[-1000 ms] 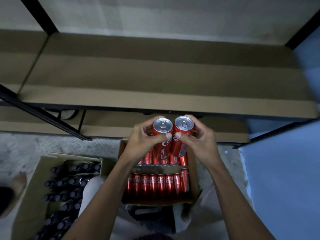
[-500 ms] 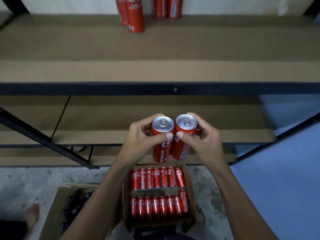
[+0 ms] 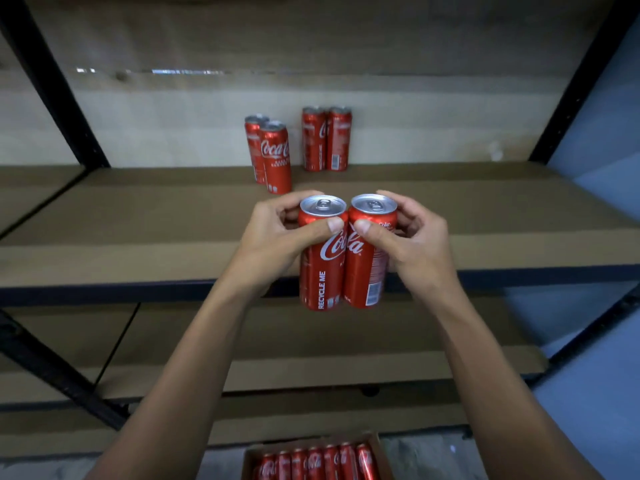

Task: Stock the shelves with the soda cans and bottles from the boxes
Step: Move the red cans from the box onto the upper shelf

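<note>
I hold two slim red soda cans upright, side by side and touching, in front of the upper shelf's front edge. My left hand (image 3: 277, 237) grips the left can (image 3: 322, 265), which reads RECYCLE ME. My right hand (image 3: 412, 240) grips the right can (image 3: 365, 271). On the brown shelf board (image 3: 138, 220) stand two pairs of red cans: one pair (image 3: 273, 154) left of centre, another pair (image 3: 327, 138) against the back wall. A cardboard box (image 3: 382, 455) with several red cans lies on the floor at the bottom of the view.
Black metal uprights (image 3: 52, 81) frame the rack at left and right. A lower brown shelf (image 3: 311, 341) sits beneath the cans. A blue wall (image 3: 595, 133) borders the right side. A diagonal black brace (image 3: 52, 372) crosses the lower left.
Both hands have lifted the two cans from over the floor box up to the level of the upper shelf. The view has tilted up, so the bottle box at left is gone.
</note>
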